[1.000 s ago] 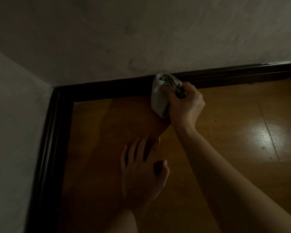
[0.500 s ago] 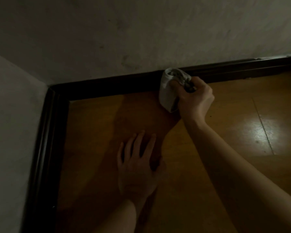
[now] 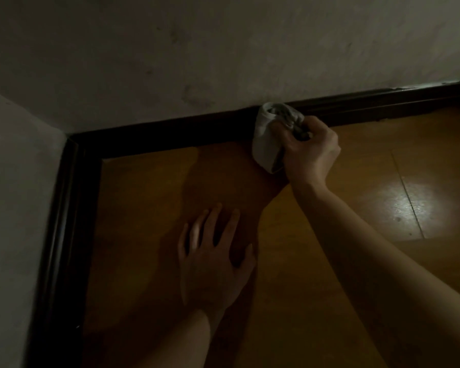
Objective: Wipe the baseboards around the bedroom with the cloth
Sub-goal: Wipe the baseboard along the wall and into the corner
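Note:
A dark baseboard (image 3: 170,131) runs along the foot of the far wall and turns at the corner into a second stretch down the left wall (image 3: 64,235). My right hand (image 3: 310,150) is shut on a bunched white cloth (image 3: 266,139), which is pressed against the far baseboard right of the corner. My left hand (image 3: 213,258) lies flat on the wooden floor with its fingers spread, holding nothing.
The floor (image 3: 144,208) is glossy orange-brown wood with a bright light patch (image 3: 406,205) at the right. Pale, stained plaster walls (image 3: 223,49) meet at the corner (image 3: 69,136) at the left. The room is dim.
My right hand has slid the cloth to the right along the far baseboard. My left hand has stayed flat on the floor.

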